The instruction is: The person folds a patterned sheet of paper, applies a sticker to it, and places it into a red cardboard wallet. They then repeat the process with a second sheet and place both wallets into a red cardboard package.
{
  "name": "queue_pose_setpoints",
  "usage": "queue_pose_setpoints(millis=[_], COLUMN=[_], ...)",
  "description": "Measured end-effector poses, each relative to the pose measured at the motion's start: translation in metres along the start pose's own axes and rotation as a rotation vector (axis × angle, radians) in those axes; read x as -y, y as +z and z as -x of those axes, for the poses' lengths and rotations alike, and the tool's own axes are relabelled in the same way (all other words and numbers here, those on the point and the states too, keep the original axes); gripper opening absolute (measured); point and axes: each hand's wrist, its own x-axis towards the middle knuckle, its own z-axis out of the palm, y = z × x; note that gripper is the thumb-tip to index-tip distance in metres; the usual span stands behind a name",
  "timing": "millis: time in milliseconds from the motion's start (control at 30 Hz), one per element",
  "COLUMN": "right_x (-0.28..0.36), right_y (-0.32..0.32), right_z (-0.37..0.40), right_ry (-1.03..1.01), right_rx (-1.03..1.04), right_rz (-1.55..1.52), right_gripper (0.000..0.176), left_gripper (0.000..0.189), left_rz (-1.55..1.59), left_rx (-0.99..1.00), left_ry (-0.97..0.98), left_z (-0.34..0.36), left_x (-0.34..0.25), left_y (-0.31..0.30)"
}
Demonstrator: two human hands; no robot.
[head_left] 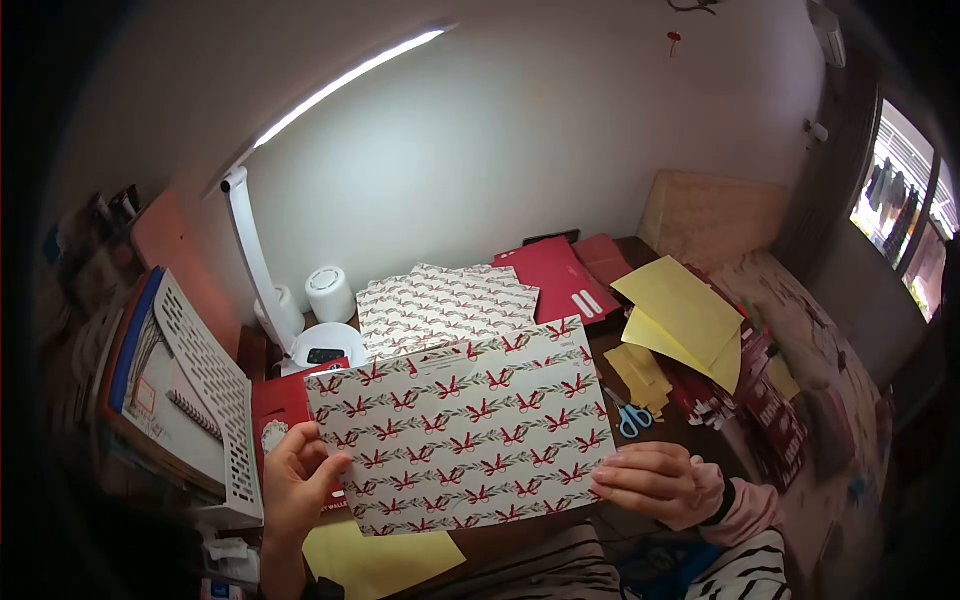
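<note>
A large sheet of wrapping paper point(462, 425), white with red bows and green garlands, is held up flat over the desk. My left hand point(296, 478) grips its lower left edge, thumb on top. Its lower right corner is pinched by my right hand point(657, 482). Behind it lies a stack of the same patterned paper point(440, 304). Small blue-handled scissors point(631, 418) rest on the desk just above my right hand.
A white desk lamp point(262, 262) stands at the back left beside a white cylinder point(330, 293). White perforated trays point(205, 375) with notebooks fill the left. Red envelopes point(562, 276), yellow paper sheets point(680, 315) and paper scraps crowd the right. A yellow sheet point(380, 560) lies near me.
</note>
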Motion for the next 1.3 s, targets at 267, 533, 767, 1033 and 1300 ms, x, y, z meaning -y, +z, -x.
queue_pose_setpoints(millis=[267, 533, 767, 1033, 1300], right_x=[-0.008, -0.021, 0.011, 0.034, 0.05], right_y=[0.043, 0.084, 0.079, 0.087, 0.103], right_z=[0.01, 0.081, 0.068, 0.059, 0.036], right_ry=[0.678, 1.255, 1.669, 1.405, 0.886], right_rx=[-0.324, -0.637, -0.474, -0.342, 0.004], right_rz=[-0.389, -2.194, -1.875, -1.6, -1.167], right_gripper=[0.03, 0.032, 0.041, 0.054, 0.065], left_gripper=[0.023, 0.013, 0.011, 0.013, 0.016], left_rz=[0.04, -0.47, -0.753, -0.905, -0.922], left_rx=[-0.144, 0.27, 0.497, 0.544, 0.616], left_ry=[0.271, 0.537, 0.634, 0.637, 0.657], left_z=[0.01, 0.032, 0.036, 0.038, 0.035], left_x=[0.003, -0.025, -0.018, 0.002, 0.013], left_y=[0.003, 0.034, 0.052, 0.071, 0.08])
